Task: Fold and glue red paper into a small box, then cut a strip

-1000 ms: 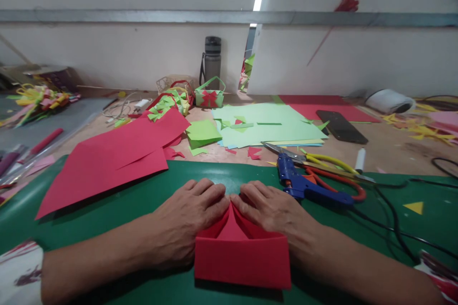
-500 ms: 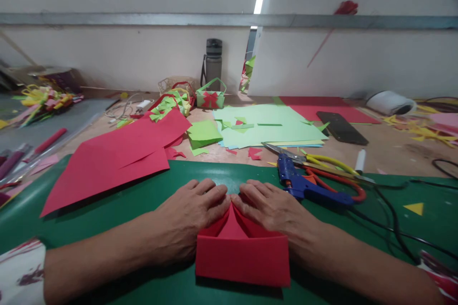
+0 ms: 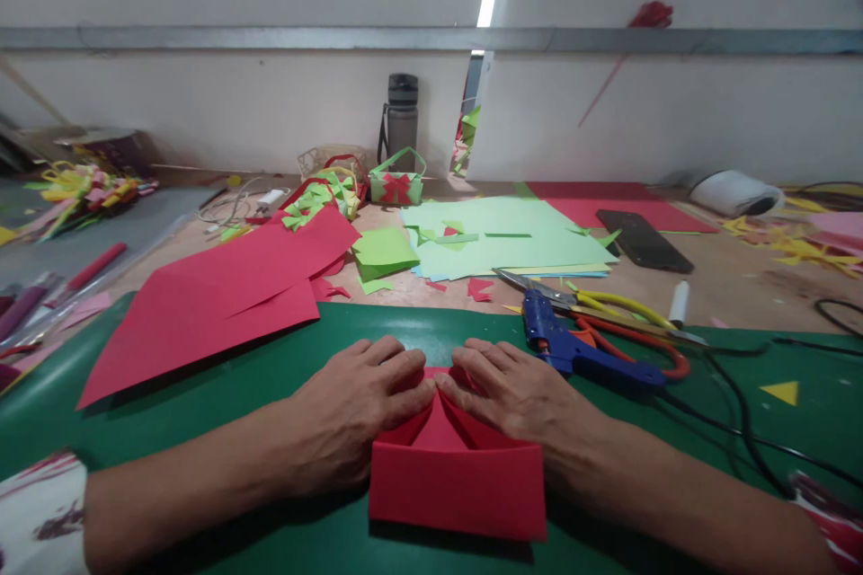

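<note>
A folded piece of red paper lies on the green mat right in front of me, its near flap standing up as a long band. Behind that band the paper opens into a pocket with a triangular fold at the middle. My left hand grips the far left part, thumb pressed near the centre. On the far right part, my right hand does the same, and the two thumbs nearly meet. Fingertips curl over the far edge, partly hiding it.
A blue glue gun with its cord lies right of my hand, against scissors. Large red sheets rest at left. Farther back are pale green sheets, a phone, a small green paper basket and a bottle.
My left thumb has shifted slightly right toward the centre, and a bit more of the red paper's far edge shows between my hands. The rest looks unchanged.
</note>
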A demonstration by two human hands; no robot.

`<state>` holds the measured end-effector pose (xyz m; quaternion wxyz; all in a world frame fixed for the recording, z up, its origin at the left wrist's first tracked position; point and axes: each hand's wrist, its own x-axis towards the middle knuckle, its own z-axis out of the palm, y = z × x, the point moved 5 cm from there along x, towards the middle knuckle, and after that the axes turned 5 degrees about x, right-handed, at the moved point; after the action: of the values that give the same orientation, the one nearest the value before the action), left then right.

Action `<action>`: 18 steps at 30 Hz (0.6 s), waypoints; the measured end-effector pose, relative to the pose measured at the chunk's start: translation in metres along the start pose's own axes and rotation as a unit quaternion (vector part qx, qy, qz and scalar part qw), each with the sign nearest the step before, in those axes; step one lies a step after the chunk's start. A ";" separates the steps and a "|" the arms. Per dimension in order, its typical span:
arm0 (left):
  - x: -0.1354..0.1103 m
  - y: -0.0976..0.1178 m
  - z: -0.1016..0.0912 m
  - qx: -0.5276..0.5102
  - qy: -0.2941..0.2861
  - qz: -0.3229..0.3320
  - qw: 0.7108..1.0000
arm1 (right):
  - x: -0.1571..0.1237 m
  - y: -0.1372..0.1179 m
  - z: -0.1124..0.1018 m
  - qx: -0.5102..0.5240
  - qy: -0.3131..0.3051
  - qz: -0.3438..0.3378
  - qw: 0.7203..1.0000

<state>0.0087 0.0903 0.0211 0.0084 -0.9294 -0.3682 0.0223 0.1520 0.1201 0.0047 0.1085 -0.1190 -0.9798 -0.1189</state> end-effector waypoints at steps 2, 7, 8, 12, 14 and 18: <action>-0.001 0.000 0.001 -0.003 0.011 0.001 1.000 | -0.001 0.000 -0.001 0.011 0.006 -0.005 1.000; -0.001 -0.002 0.005 -0.023 0.029 0.001 0.999 | -0.005 0.002 -0.002 0.050 -0.007 -0.007 0.999; -0.002 -0.002 0.005 -0.027 0.033 0.002 0.999 | -0.006 0.002 -0.002 0.055 -0.009 -0.008 0.998; -0.002 -0.003 0.006 -0.038 0.036 0.002 0.999 | -0.009 0.003 -0.001 0.071 -0.013 -0.006 0.997; -0.002 -0.002 0.006 -0.042 0.036 0.001 0.998 | -0.009 0.002 -0.001 0.080 -0.021 0.011 0.997; -0.002 -0.002 0.007 -0.049 0.036 0.002 0.998 | -0.006 0.001 -0.002 0.089 -0.040 0.053 0.994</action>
<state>0.0051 0.0905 0.0145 -0.0238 -0.9296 -0.3666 -0.0297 0.1585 0.1190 0.0048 0.0854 -0.1658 -0.9822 -0.0205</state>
